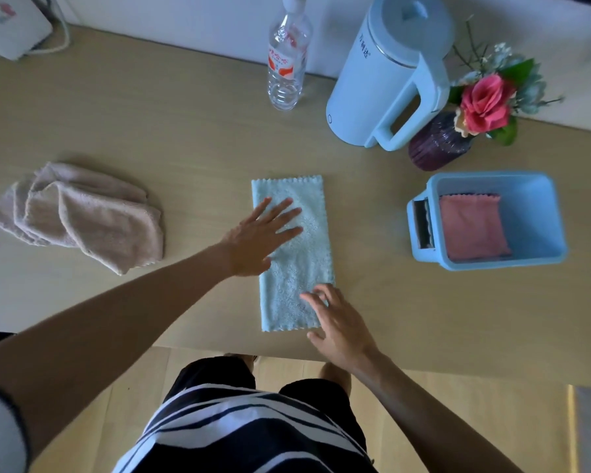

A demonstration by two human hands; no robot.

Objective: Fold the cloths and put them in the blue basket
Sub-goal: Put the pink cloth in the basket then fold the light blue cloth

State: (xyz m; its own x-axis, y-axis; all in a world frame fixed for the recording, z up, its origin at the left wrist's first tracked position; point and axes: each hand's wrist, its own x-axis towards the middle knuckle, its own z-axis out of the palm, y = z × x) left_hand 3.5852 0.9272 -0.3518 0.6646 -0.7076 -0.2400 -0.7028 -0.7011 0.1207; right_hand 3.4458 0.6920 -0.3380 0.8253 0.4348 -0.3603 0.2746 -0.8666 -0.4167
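Note:
A light blue cloth (304, 264), folded into a long rectangle, lies flat in the middle of the table. My left hand (260, 233) presses on its upper left part with straight, spread fingers. My right hand (335, 319) rests at the cloth's lower right corner, fingers loosely bent, fingertips touching the fabric. The blue basket (539, 213) stands to the right and holds a folded pink cloth (471, 227). A crumpled beige cloth (82, 216) lies at the left of the table.
At the back stand a clear water bottle (287, 66), a pale blue kettle (389, 73) and a purple vase with flowers (437, 141). A white device with a cable (11, 25) sits in the far left corner. The table's front edge (423, 365) runs just below the cloth.

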